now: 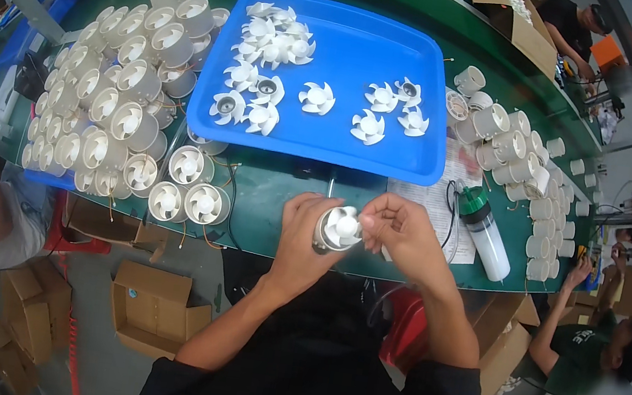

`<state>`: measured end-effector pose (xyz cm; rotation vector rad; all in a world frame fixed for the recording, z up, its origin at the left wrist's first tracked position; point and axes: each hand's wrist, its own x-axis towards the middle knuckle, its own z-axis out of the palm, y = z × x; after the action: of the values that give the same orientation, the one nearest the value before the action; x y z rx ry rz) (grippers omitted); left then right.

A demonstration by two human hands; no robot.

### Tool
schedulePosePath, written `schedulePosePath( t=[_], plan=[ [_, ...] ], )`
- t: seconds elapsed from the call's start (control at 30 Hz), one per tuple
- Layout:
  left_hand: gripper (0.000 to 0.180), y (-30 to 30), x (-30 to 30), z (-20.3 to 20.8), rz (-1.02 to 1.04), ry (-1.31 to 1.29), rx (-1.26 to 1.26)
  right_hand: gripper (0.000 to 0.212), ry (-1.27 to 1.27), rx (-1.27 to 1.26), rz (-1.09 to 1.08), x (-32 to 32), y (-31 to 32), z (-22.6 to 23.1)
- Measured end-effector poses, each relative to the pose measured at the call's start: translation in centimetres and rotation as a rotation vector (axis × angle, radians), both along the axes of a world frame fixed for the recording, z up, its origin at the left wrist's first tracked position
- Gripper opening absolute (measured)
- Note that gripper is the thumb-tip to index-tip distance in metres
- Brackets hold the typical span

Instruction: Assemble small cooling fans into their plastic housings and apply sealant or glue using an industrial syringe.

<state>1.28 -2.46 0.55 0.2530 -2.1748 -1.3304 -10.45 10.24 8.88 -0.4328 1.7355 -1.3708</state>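
My left hand (pixel 296 237) is wrapped round a white cylindrical fan housing (pixel 322 232), held upright above the near edge of the green table. Inside its opening sits a white fan impeller (pixel 344 226) with curved blades. At the housing's right rim, my right hand (pixel 405 233) has thumb and forefinger pinched together; whatever lies between them is too small to make out. Beyond both hands, a blue tray (pixel 361 46) carries loose white impellers, with a heap (pixel 274 36) at its far left and single ones spread about.
Fan housings crowd the table's left (pixel 139 80), some fitted with impellers. More housings (pixel 509 148) stand at the right. A white bottle with a green cap (pixel 491 242) lies on paper nearby. Cardboard boxes (pixel 155 308) rest on the floor. People work on both sides.
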Motion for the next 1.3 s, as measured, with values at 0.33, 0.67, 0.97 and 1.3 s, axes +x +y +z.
schedulePosePath(
  t=[0.33, 0.67, 0.97, 1.3],
  plan=[
    [0.058, 0.0, -0.4, 0.0, -0.017, -0.031, -0.001, 0.013, 0.142, 0.025, -0.049, 0.9, 0.0, -0.5],
    [0.062, -0.1, 0.1, -0.3, -0.033, -0.006, 0.054, 0.012, 0.524, 0.025, -0.086, 1.8, 0.2, -0.3],
    [0.062, -0.3, 0.2, -0.3, -0.120, -0.013, -0.022, 0.046, 0.389, 0.159, 0.155, 0.9, -0.8, 6.2],
    [0.063, 0.3, -0.3, -0.2, -0.094, 0.000, 0.041, 0.033, 0.843, 0.174, 0.408, -0.1, -0.5, 3.2]
  ],
)
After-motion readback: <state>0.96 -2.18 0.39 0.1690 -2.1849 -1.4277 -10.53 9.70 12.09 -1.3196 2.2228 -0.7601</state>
